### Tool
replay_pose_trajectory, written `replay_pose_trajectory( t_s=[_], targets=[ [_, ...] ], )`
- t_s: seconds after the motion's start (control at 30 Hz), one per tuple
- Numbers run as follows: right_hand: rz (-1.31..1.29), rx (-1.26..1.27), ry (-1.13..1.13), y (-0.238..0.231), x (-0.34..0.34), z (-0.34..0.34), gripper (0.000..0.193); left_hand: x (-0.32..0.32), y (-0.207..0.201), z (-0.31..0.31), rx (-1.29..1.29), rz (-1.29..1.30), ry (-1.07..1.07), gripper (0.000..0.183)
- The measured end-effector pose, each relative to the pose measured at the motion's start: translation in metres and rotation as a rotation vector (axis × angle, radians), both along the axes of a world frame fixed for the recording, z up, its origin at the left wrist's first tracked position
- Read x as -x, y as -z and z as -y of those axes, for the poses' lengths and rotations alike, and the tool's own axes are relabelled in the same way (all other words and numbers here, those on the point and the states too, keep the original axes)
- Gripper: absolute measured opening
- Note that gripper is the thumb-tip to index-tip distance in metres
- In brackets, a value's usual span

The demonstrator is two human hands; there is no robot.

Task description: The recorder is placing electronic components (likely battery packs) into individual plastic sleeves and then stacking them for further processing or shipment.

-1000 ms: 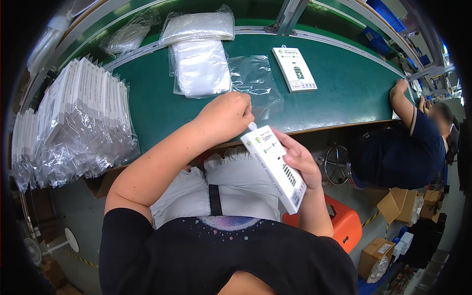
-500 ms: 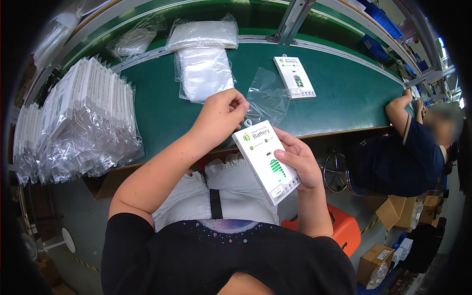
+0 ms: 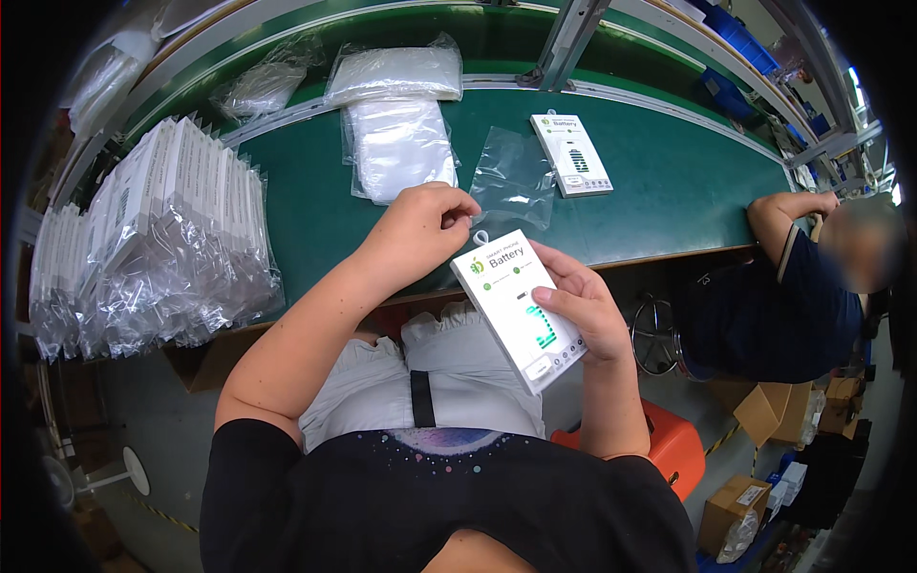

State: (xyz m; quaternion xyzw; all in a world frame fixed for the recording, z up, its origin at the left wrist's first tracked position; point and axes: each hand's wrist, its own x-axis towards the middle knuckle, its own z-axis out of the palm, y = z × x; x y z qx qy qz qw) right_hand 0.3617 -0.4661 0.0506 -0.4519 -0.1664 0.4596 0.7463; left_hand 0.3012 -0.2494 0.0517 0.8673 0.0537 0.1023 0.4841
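Observation:
My right hand [image 3: 585,304] holds a flat white box [image 3: 516,307] with green print, face up and tilted, over my lap just in front of the green table [image 3: 306,205]. My left hand [image 3: 420,227] pinches the small hang tab at the box's top edge, fingers closed on it. An empty clear plastic bag [image 3: 514,180] lies on the table right beyond the box. A second white box [image 3: 571,153] of the same kind lies flat farther back.
A long row of bagged white boxes [image 3: 162,239] stands on edge at the left. Stacks of clear bags [image 3: 396,143] lie at the table's middle back. A seated person [image 3: 793,277] works at the right. An orange stool [image 3: 669,444] and cardboard cartons [image 3: 764,411] are below.
The box has turned from edge-on and low at my lap to face up and nearer the table. My left hand stays at its top end, pinching the hang tab.

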Motion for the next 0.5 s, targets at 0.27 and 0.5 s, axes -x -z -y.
replay_pose_trajectory(
  t_s=[0.27, 0.5],
  targets=[
    [-0.169, -0.129, -0.052, 0.009, -0.004, -0.007, 0.061, -0.001, 0.001, 0.01, -0.06, 0.097, 0.008, 0.01],
    [-0.06, -0.035, 0.179, 0.011, 0.007, -0.003, 0.059, 0.002, 0.004, 0.006, 0.443, -0.08, -0.101, 0.008]
  ],
)
